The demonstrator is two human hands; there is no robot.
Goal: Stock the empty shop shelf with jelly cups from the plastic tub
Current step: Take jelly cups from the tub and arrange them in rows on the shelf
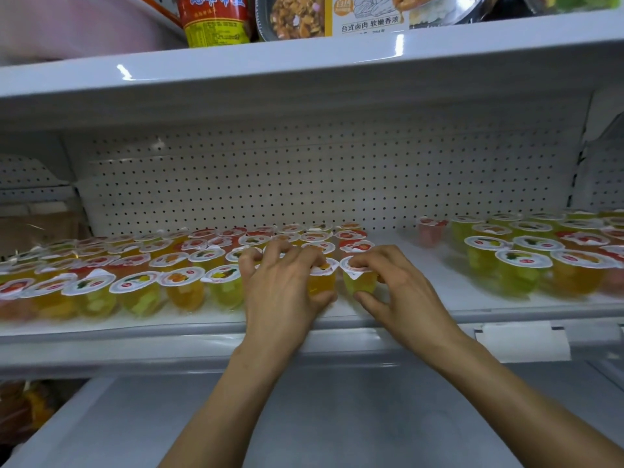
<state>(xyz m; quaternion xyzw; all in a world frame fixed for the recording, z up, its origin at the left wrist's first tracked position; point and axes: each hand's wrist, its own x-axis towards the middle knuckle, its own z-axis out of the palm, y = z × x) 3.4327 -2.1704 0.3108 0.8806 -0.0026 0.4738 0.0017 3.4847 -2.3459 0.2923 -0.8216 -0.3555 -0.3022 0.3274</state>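
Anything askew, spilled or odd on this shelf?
Nothing spilled or toppled. The shelf has a bare gap between two blocks of cups, at whose left edge the left hand grips an orange cup and the right hand a green cup.

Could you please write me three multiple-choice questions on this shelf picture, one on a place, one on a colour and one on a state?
1. Where does the red can stand?
A. On the upper shelf.
B. Among the jelly cups.
C. Below the hands.

2. What colour is the jelly in the cup that the right hand holds?
A. Blue.
B. Yellow-green.
C. Red.

3. What is the left hand doing?
A. Lying flat on the shelf.
B. Hanging clear of the shelf.
C. Gripping an orange cup.

Answers:
1 A: the can stands at top left on that shelf.
2 B: the jelly below the lid shows yellow-green.
3 C: its fingers curl over the lid and its thumb presses the cup's side.
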